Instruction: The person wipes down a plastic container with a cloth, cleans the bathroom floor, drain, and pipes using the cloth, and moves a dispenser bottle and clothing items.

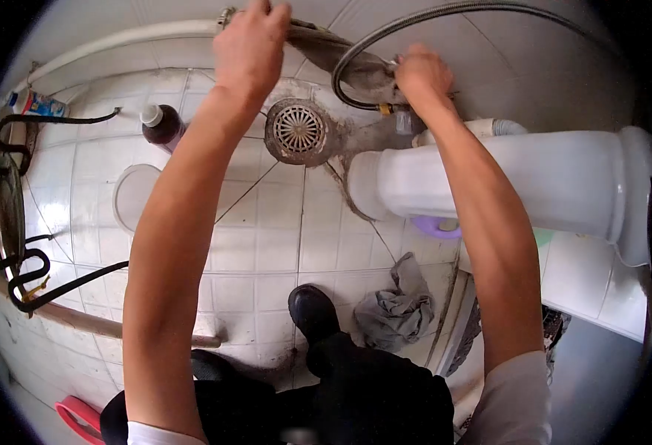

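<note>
Head view: a dirty grey cloth hangs stretched between the person's two hands, low against the tiled wall, just above the floor drain. The left hand has its fingers curled in, closed on the cloth's one end; its back is toward me, so I can't make out the fingertips. Right beside it a white pipe comes along the wall, ending in a metal fitting. The right hand is bent over the other end, fingers folded down on the fabric. The two hands are well apart, with the cloth running at a slant from one to the other.

A braided metal hose loops in front of the cloth, its brass-coloured end near the right hand. Below sits the round drain grate, grimy around the rim. The white basin pedestal lies on its side beneath the right forearm. Left of the drain stand a dark bottle with a white cap and, nearer, a round white lid. A crumpled grey rag lies on the floor beside a black boot.
</note>
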The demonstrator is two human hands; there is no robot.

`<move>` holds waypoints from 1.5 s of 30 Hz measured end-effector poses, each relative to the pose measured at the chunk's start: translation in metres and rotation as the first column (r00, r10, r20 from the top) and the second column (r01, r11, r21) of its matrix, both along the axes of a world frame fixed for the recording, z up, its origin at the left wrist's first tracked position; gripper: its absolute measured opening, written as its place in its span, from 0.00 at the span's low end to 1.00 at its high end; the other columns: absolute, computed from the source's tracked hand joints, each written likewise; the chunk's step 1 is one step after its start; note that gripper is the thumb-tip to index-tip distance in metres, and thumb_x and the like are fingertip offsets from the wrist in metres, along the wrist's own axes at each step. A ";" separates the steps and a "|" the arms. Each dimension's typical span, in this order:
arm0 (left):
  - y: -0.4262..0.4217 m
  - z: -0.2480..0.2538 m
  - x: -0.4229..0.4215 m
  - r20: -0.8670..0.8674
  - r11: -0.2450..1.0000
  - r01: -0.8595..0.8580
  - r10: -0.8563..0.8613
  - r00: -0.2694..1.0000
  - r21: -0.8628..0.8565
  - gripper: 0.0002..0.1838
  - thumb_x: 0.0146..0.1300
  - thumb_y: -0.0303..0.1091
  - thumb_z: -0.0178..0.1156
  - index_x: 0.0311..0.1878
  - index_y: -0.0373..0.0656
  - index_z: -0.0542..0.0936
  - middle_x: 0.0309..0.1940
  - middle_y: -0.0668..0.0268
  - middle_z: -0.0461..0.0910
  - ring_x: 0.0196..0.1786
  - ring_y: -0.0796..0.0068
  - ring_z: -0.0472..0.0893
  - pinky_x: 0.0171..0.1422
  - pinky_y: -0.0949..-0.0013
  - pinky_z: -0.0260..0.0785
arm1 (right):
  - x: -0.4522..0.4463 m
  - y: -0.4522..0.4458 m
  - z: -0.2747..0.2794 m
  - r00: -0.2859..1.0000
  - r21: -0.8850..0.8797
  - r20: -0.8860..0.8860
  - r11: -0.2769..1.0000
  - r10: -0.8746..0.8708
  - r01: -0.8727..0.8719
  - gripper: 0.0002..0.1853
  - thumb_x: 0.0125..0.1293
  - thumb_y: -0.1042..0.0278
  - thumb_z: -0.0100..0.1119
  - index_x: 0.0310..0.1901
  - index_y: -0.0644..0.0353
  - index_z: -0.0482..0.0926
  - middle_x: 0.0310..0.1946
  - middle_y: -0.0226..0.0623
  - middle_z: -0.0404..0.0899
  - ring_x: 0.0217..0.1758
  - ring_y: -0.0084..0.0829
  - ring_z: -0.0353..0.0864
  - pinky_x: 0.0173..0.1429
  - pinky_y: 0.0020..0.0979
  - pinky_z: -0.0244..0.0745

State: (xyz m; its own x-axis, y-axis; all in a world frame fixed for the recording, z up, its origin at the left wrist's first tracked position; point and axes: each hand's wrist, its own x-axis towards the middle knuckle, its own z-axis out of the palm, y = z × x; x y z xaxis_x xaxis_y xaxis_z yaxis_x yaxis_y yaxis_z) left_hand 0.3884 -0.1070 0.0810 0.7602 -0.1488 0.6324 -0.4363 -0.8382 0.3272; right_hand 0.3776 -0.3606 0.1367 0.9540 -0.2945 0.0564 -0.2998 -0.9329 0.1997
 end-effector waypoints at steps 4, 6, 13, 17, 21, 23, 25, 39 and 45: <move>0.019 -0.015 0.019 -0.059 0.986 -0.169 0.168 0.984 -0.016 0.10 0.65 0.27 0.60 0.48 0.50 0.82 0.47 0.61 0.81 0.48 0.49 0.85 0.46 0.48 0.80 | 0.003 0.027 -0.026 0.833 0.082 0.168 0.835 0.527 -0.544 0.14 0.67 0.65 0.64 0.51 0.60 0.89 0.47 0.49 0.89 0.54 0.50 0.89 0.60 0.47 0.82; 0.031 -0.006 0.016 -0.104 0.973 -0.229 0.225 0.969 -0.031 0.08 0.67 0.28 0.58 0.46 0.49 0.82 0.47 0.60 0.80 0.48 0.50 0.86 0.44 0.48 0.80 | 0.005 0.056 -0.025 0.853 0.481 0.445 0.731 0.271 -0.483 0.15 0.68 0.65 0.65 0.52 0.62 0.88 0.47 0.48 0.89 0.54 0.49 0.88 0.60 0.47 0.82; 0.009 -0.012 0.006 -0.111 0.998 -0.006 0.000 0.994 -0.056 0.16 0.66 0.26 0.59 0.55 0.52 0.83 0.51 0.54 0.79 0.53 0.49 0.84 0.51 0.50 0.80 | 0.020 0.022 0.007 0.974 0.041 -0.003 0.973 0.226 -0.225 0.20 0.76 0.48 0.57 0.53 0.53 0.88 0.53 0.45 0.88 0.57 0.50 0.87 0.61 0.52 0.79; -0.036 0.013 -0.010 -0.319 0.987 0.158 -0.151 0.936 -0.003 0.25 0.64 0.22 0.61 0.63 0.58 0.84 0.64 0.54 0.74 0.64 0.49 0.78 0.63 0.53 0.80 | 0.039 0.009 0.051 0.957 -0.115 -0.276 0.992 -0.090 0.061 0.21 0.73 0.60 0.60 0.66 0.52 0.83 0.66 0.45 0.82 0.70 0.48 0.82 0.69 0.51 0.76; -0.053 0.000 -0.015 -0.233 0.969 0.219 -0.188 0.954 0.114 0.21 0.63 0.26 0.65 0.59 0.52 0.85 0.71 0.57 0.70 0.68 0.47 0.74 0.66 0.56 0.79 | 0.036 0.024 0.060 0.938 -0.195 -0.328 0.980 -0.112 0.049 0.22 0.72 0.56 0.63 0.64 0.52 0.84 0.64 0.45 0.84 0.66 0.45 0.85 0.65 0.50 0.79; -0.047 -0.008 -0.016 -0.171 0.972 0.221 -0.206 0.964 0.077 0.17 0.63 0.27 0.64 0.55 0.52 0.86 0.65 0.60 0.74 0.66 0.51 0.76 0.63 0.56 0.80 | 0.024 0.029 0.055 0.914 -0.013 -0.406 1.000 -0.021 0.018 0.22 0.71 0.54 0.65 0.63 0.52 0.84 0.62 0.44 0.85 0.64 0.46 0.86 0.65 0.46 0.79; -0.036 -0.014 -0.007 -0.091 0.970 0.226 -0.218 0.972 0.085 0.11 0.63 0.30 0.62 0.48 0.52 0.87 0.58 0.63 0.77 0.64 0.55 0.77 0.59 0.56 0.81 | 0.025 0.026 0.040 0.912 0.056 -0.386 0.990 0.141 -0.129 0.22 0.70 0.53 0.67 0.62 0.53 0.85 0.60 0.43 0.86 0.61 0.46 0.87 0.64 0.43 0.80; 0.028 0.001 0.012 0.098 0.967 -0.185 0.204 0.974 -0.178 0.14 0.65 0.27 0.61 0.51 0.51 0.87 0.51 0.59 0.82 0.53 0.46 0.82 0.58 0.50 0.77 | 0.038 0.018 -0.002 0.824 0.801 0.065 0.463 0.563 -0.379 0.24 0.75 0.62 0.67 0.70 0.55 0.80 0.34 0.22 0.79 0.36 0.18 0.74 0.41 0.27 0.75; -0.013 0.008 0.002 -0.033 0.964 0.093 -0.105 0.994 -0.250 0.06 0.62 0.26 0.60 0.40 0.41 0.84 0.47 0.53 0.79 0.50 0.45 0.79 0.55 0.48 0.74 | 0.070 0.003 0.031 0.757 0.256 -0.454 0.883 0.470 -0.394 0.14 0.69 0.65 0.65 0.52 0.60 0.88 0.34 0.36 0.89 0.34 0.29 0.85 0.41 0.33 0.81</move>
State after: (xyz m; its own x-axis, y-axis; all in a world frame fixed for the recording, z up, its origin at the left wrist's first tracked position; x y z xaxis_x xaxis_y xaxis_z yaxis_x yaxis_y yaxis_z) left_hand 0.3900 -0.1202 0.0885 0.7784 -0.0679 0.6241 -0.4929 -0.6817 0.5407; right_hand 0.4481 -0.3577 0.1677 0.8677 0.1873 -0.4605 0.2446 -0.9673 0.0674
